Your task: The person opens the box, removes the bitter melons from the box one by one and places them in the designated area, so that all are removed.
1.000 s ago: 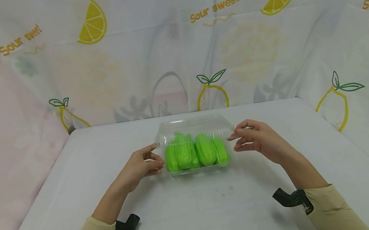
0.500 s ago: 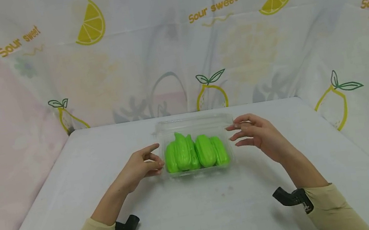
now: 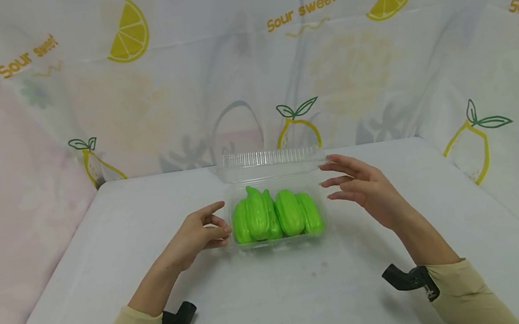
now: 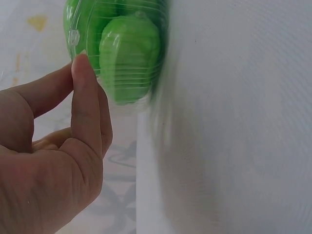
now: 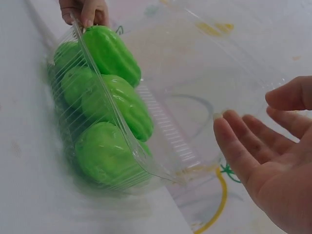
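Note:
In the head view, a clear plastic clamshell box (image 3: 279, 241) sits at the table's middle, its lid (image 3: 269, 157) raised and tilted back. Several bright green, ribbed, elongated vegetable-shaped pieces (image 3: 290, 214) lie side by side in the base. My left hand (image 3: 195, 237) pinches the base's left rim between thumb and fingers; its thumb tip (image 4: 82, 61) meets the rim in the left wrist view. My right hand (image 3: 362, 182) is beside the lid's right edge, fingers spread and gently bent, holding nothing. In the right wrist view its fingers (image 5: 239, 141) stand apart from the box wall.
A white cloth covers the table (image 3: 282, 305), ending at a back edge behind the box. Patterned curtain (image 3: 204, 69) with lemon prints hangs behind and at both sides. A black wrist mount (image 3: 179, 317) sits at each sleeve cuff.
The lid has swung up and back, away from the green pieces. My right hand has risen slightly with it and its fingers have spread. My left hand has stayed at the left rim.

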`<state>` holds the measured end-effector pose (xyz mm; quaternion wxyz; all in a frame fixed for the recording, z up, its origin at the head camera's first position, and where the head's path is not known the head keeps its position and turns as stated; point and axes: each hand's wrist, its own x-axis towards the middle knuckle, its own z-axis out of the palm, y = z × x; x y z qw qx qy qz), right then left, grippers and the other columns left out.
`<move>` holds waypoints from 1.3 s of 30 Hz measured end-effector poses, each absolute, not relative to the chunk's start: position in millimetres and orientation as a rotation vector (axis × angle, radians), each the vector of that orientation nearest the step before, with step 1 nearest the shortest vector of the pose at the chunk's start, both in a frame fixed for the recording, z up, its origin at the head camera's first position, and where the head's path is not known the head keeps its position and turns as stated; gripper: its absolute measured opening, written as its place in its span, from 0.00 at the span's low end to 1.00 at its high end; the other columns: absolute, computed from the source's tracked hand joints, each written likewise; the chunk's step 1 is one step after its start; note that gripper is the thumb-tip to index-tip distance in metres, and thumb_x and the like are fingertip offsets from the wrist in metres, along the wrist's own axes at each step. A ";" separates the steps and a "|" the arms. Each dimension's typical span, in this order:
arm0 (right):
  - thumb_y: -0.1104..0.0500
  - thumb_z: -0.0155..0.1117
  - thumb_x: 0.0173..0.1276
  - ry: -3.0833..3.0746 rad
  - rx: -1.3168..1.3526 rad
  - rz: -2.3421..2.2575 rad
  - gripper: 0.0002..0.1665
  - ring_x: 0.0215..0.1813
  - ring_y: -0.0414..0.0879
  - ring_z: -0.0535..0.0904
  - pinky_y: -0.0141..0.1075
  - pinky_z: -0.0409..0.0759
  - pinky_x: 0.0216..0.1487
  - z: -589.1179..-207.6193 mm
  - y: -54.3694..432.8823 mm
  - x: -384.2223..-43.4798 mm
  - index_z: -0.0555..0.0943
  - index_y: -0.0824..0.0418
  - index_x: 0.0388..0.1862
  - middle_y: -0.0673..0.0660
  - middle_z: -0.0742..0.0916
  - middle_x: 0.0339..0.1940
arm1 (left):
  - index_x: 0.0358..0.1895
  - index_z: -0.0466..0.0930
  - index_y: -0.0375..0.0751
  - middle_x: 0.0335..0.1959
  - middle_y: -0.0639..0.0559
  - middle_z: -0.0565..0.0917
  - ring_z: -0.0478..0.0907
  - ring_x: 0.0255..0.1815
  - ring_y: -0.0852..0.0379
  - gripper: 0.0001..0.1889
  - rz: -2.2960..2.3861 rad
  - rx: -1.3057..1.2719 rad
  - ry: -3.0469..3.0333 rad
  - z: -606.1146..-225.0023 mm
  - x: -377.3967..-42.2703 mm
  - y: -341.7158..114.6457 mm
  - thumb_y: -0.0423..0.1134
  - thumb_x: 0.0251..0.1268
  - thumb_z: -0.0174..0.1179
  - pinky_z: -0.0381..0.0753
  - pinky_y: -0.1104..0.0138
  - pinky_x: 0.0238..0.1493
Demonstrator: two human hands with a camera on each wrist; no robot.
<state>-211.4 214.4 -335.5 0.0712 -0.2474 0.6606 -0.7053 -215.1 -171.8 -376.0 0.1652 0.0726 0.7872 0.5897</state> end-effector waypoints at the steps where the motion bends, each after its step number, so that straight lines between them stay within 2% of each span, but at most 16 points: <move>1: 0.69 0.47 0.76 1.998 -0.740 -2.124 0.32 0.61 0.47 0.80 0.38 0.84 0.58 -336.2 214.1 -211.6 0.61 0.59 0.77 0.52 0.76 0.67 | 0.79 0.52 0.41 0.44 0.44 0.76 0.83 0.43 0.52 0.40 1.680 0.209 2.242 -376.0 -215.1 -171.8 0.32 0.67 0.63 0.88 0.68 0.42; 4: 0.71 0.48 0.74 2.058 -0.705 -2.126 0.35 0.62 0.46 0.78 0.36 0.84 0.57 -336.9 211.7 -211.4 0.59 0.58 0.78 0.52 0.72 0.68 | 0.79 0.52 0.41 0.44 0.44 0.76 0.83 0.42 0.52 0.40 1.674 0.209 2.243 -376.1 -214.9 -172.3 0.32 0.67 0.63 0.88 0.68 0.41; 7: 0.71 0.50 0.73 2.124 -0.641 -2.108 0.38 0.65 0.46 0.74 0.33 0.84 0.56 -337.6 207.9 -211.4 0.56 0.57 0.79 0.54 0.64 0.74 | 0.79 0.52 0.41 0.44 0.44 0.76 0.83 0.41 0.53 0.40 1.667 0.204 2.245 -376.0 -214.2 -172.5 0.33 0.67 0.63 0.88 0.68 0.41; 10: 0.69 0.52 0.74 2.183 -0.598 -2.062 0.39 0.71 0.49 0.67 0.28 0.81 0.58 -339.2 204.0 -212.3 0.54 0.56 0.80 0.55 0.56 0.79 | 0.79 0.52 0.41 0.43 0.44 0.76 0.83 0.41 0.54 0.40 1.666 0.202 2.247 -376.2 -213.7 -172.5 0.33 0.67 0.63 0.87 0.68 0.42; 14: 0.67 0.52 0.74 2.215 -0.594 -2.009 0.42 0.79 0.55 0.56 0.25 0.73 0.63 -341.4 200.8 -213.3 0.49 0.57 0.82 0.57 0.53 0.82 | 0.79 0.52 0.41 0.43 0.44 0.76 0.83 0.42 0.52 0.40 1.666 0.206 2.250 -376.7 -213.4 -172.3 0.33 0.67 0.63 0.87 0.68 0.42; 16: 0.67 0.52 0.74 2.221 -0.598 -1.997 0.43 0.81 0.56 0.51 0.28 0.69 0.68 -342.5 200.4 -213.5 0.46 0.56 0.82 0.57 0.53 0.82 | 0.79 0.52 0.41 0.43 0.44 0.76 0.83 0.43 0.52 0.40 1.666 0.207 2.251 -376.8 -213.4 -172.0 0.33 0.67 0.63 0.87 0.68 0.42; 19: 0.69 0.50 0.73 2.217 -0.622 -2.006 0.43 0.83 0.57 0.47 0.45 0.61 0.77 -344.4 200.4 -214.7 0.45 0.57 0.82 0.57 0.52 0.83 | 0.79 0.52 0.42 0.44 0.44 0.76 0.83 0.44 0.51 0.40 1.663 0.211 2.249 -376.5 -213.8 -171.2 0.33 0.67 0.63 0.87 0.68 0.42; 21: 0.70 0.49 0.73 2.211 -0.631 -2.018 0.44 0.83 0.58 0.45 0.55 0.55 0.78 -345.7 200.2 -215.6 0.45 0.57 0.82 0.57 0.51 0.83 | 0.79 0.52 0.41 0.44 0.44 0.76 0.83 0.44 0.51 0.40 1.662 0.213 2.246 -376.3 -214.2 -170.8 0.33 0.68 0.62 0.87 0.68 0.42; 23: 0.70 0.49 0.72 2.198 -0.639 -2.031 0.44 0.83 0.59 0.44 0.61 0.51 0.79 -347.3 199.7 -217.0 0.45 0.57 0.82 0.57 0.51 0.83 | 0.79 0.51 0.41 0.44 0.44 0.76 0.83 0.44 0.51 0.40 1.659 0.217 2.245 -376.2 -214.6 -170.5 0.33 0.68 0.62 0.87 0.68 0.42; 30: 0.73 0.50 0.71 2.179 -0.653 -2.060 0.48 0.83 0.59 0.44 0.62 0.47 0.80 -352.1 195.5 -222.5 0.43 0.52 0.83 0.59 0.49 0.83 | 0.79 0.51 0.42 0.44 0.44 0.76 0.83 0.42 0.52 0.41 1.658 0.222 2.239 -376.5 -215.5 -170.6 0.34 0.67 0.63 0.87 0.67 0.42; 39: 0.69 0.52 0.72 2.223 -0.651 -2.048 0.49 0.83 0.59 0.42 0.63 0.44 0.80 -356.3 188.4 -228.3 0.41 0.48 0.83 0.58 0.48 0.84 | 0.79 0.49 0.41 0.42 0.45 0.76 0.82 0.37 0.55 0.42 1.653 0.212 2.227 -373.4 -215.2 -172.2 0.32 0.66 0.62 0.88 0.67 0.40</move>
